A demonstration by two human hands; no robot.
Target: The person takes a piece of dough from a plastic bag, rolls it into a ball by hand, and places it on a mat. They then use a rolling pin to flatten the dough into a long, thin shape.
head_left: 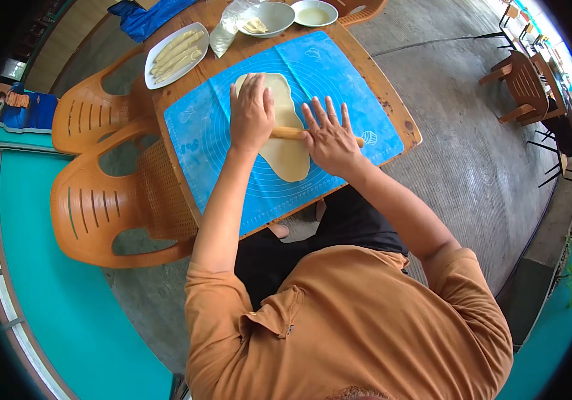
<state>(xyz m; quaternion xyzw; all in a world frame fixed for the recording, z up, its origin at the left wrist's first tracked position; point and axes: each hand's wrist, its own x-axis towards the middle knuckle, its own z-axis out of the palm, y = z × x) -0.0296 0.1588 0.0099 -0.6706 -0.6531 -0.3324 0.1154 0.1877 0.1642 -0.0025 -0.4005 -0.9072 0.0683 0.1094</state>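
A flattened, elongated sheet of pale dough (289, 163) lies on a blue silicone mat (356, 87) printed with circles and rulers. A wooden rolling pin (287, 133) rests across the dough. My left hand (252, 113) is over the pin's left end, fingers stretched forward and close together, hiding that end and part of the dough. On the right part of the pin lies my right hand (331, 137), palm down with fingers spread. The pin's right tip shows beyond it. Neither hand's fingers wrap around the pin.
A white plate (150, 75) of rolled dough strips stands at the wooden table's (409, 130) far left. Beside it are a plastic bag (224, 37), a bowl (278, 15) with a pale lump and a smaller bowl (314, 13) of liquid. Orange chairs (122, 207) stand at the left.
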